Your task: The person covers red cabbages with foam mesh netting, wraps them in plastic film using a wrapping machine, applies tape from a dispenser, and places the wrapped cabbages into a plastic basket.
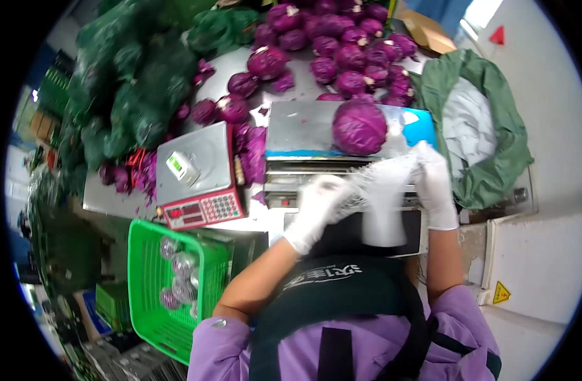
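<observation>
A white foam net sleeve [385,209] is stretched between my gloved hands, its fringed edge toward my left hand and its lower end hanging down. My right hand [435,190] is closed on the upper right part of the sleeve. My left hand [317,209], somewhat blurred, has its fingers closed at the fringed edge on the left. Just beyond the hands, a trimmed purple cabbage [359,128] rests on the metal top of a wrapping machine [297,130], touching neither hand.
Many purple cabbages [351,56] are piled at the back. A red scale [199,168] with a small white box stands left. Below it, a green basket [138,286] holds several wrapped cabbages. Green net bags [129,76] lie far left; a green sack [507,133] with white contents stands right.
</observation>
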Demonstrator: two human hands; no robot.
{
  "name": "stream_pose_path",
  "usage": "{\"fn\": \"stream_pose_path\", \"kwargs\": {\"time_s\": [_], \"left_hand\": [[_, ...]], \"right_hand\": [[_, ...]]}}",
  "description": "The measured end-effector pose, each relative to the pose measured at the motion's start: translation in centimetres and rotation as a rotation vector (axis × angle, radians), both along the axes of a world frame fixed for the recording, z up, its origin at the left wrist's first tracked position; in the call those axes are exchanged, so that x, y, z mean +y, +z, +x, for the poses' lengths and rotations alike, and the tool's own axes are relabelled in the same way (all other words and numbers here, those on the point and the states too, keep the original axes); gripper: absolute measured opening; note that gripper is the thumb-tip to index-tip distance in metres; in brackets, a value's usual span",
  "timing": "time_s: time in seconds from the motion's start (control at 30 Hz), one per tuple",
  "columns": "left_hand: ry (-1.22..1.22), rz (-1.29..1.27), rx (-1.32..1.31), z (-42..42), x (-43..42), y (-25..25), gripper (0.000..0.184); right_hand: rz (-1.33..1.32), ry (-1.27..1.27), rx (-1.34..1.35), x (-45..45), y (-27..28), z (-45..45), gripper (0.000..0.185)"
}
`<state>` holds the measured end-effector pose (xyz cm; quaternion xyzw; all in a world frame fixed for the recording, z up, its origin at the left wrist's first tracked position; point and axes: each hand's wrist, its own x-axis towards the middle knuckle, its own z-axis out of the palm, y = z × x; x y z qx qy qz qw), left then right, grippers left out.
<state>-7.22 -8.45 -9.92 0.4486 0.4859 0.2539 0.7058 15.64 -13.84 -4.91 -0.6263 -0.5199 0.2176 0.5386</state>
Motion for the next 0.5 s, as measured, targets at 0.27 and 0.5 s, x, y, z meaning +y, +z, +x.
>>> {"fn": "stream_pose_path", "kwargs": {"time_s": [0.27,0.5], "left_hand": [[0.098,0.491,0.096,3.6,12.5,-3.6,0.066],[-0.229,0.097,-0.196,5.4,15.6,-1.6,0.064]], "right_hand": [[0.04,-0.498,0.511,7.0,-8.5,1.3,0.039],[0.121,0.174,0.778,10.5,-7.8,-0.5,0.051]]}}
